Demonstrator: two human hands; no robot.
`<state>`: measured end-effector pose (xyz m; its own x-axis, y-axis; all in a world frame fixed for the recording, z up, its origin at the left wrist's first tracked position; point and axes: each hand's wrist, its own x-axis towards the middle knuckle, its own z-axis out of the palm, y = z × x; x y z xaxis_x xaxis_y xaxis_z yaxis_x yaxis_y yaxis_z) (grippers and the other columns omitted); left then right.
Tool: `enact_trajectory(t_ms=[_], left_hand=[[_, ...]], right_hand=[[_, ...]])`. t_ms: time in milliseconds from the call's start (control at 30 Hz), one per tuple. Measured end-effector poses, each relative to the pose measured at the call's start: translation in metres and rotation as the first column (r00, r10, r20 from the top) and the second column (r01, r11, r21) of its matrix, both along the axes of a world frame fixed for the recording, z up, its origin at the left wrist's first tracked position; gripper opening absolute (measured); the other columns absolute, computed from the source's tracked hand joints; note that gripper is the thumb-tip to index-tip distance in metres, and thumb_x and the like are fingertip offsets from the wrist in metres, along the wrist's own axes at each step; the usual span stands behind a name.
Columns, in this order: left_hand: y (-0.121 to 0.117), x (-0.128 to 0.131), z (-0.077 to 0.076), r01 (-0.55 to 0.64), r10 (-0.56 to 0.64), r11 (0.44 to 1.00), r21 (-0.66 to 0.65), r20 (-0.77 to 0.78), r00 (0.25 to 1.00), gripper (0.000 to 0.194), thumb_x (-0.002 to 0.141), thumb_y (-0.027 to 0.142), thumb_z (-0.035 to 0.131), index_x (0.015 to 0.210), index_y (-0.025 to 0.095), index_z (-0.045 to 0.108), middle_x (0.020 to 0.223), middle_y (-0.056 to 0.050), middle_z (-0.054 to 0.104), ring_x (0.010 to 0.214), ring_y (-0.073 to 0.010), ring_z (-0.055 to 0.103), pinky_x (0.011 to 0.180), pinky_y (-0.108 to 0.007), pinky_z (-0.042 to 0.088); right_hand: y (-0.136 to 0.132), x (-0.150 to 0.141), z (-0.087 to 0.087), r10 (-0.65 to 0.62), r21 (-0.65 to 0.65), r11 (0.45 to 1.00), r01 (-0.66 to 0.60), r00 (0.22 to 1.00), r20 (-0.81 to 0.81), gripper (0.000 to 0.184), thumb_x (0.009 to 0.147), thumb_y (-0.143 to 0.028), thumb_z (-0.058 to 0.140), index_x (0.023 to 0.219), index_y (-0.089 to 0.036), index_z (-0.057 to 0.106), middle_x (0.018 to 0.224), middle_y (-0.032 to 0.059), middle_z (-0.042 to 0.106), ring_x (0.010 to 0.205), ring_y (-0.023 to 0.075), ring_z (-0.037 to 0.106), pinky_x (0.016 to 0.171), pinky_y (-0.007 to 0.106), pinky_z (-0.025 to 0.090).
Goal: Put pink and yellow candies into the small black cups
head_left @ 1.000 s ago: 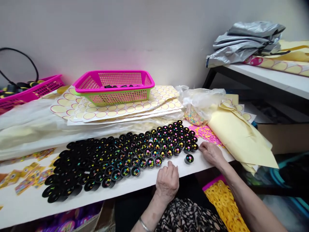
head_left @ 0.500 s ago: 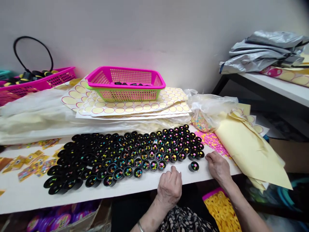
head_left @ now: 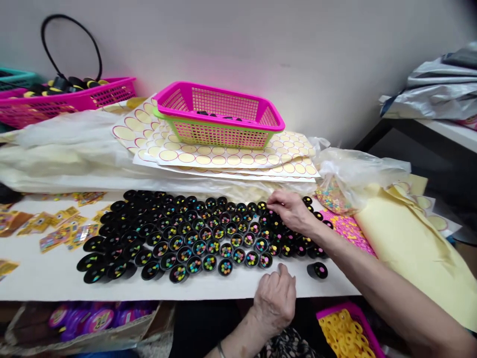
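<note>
Many small black cups (head_left: 194,233) with coloured beads inside stand packed together on the white table (head_left: 44,278). My right hand (head_left: 290,211) reaches over the far right rows, fingers pinched together above a cup; what they hold is too small to make out. My left hand (head_left: 276,301) rests curled at the table's front edge, just below the nearest row. One black cup (head_left: 317,270) stands alone to the right of the group. A clear plastic bag of coloured beads (head_left: 335,191) lies beyond my right arm.
A pink and green basket (head_left: 219,117) sits on sheets of round yellow stickers (head_left: 223,159). Another pink basket (head_left: 67,97) is at far left. Yellow paper (head_left: 413,248) lies at right, printed labels (head_left: 55,228) at left. A pink tray of yellow rings (head_left: 343,330) is below.
My right hand has left the table's front edge by the lone cup and reached forward and left over the back rows. The view has swung right and down; my left hand stays.
</note>
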<state>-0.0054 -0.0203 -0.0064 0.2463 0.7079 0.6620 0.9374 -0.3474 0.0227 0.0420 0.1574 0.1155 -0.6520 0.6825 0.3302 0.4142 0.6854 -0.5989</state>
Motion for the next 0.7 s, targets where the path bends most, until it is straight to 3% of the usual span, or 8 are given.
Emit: enact_trajectory(t_ms=[100,267,700], left_hand=[[0.0,0.0,-0.001,-0.003,0.003,1.0,0.01,0.004,1.0,0.013,0.071,0.021,0.06,0.078,0.009,0.06,0.093,-0.015,0.064,0.06,-0.0157,0.049,0.05,-0.033,0.027],[-0.001,0.001,-0.004,-0.002,0.002,1.0,-0.004,0.01,1.0,0.015,0.073,0.022,0.058,0.079,0.009,0.06,0.095,-0.016,0.064,0.06,-0.0158,0.049,0.049,-0.033,0.027],[-0.002,0.0,-0.005,0.003,-0.002,0.999,-0.04,0.019,1.0,0.013,0.073,0.022,0.057,0.079,0.011,0.058,0.096,-0.015,0.063,0.061,-0.0154,0.049,0.05,-0.033,0.027]], right_hand=[[0.02,-0.026,-0.019,0.08,0.062,0.994,-0.09,0.985,0.153,0.009,0.075,-0.013,0.056,0.067,-0.017,0.059,0.069,0.0004,0.056,0.071,0.0133,0.045,0.069,0.027,0.035],[0.032,-0.035,-0.038,0.099,0.123,0.982,-0.14,0.95,0.296,0.008,0.075,-0.016,0.057,0.069,-0.018,0.062,0.072,0.0005,0.058,0.073,0.0144,0.042,0.068,0.027,0.034],[0.03,-0.039,-0.038,0.09,0.168,0.969,-0.179,0.897,0.432,0.012,0.078,-0.018,0.052,0.072,-0.019,0.062,0.074,0.0026,0.056,0.075,0.0159,0.042,0.068,0.028,0.032]])
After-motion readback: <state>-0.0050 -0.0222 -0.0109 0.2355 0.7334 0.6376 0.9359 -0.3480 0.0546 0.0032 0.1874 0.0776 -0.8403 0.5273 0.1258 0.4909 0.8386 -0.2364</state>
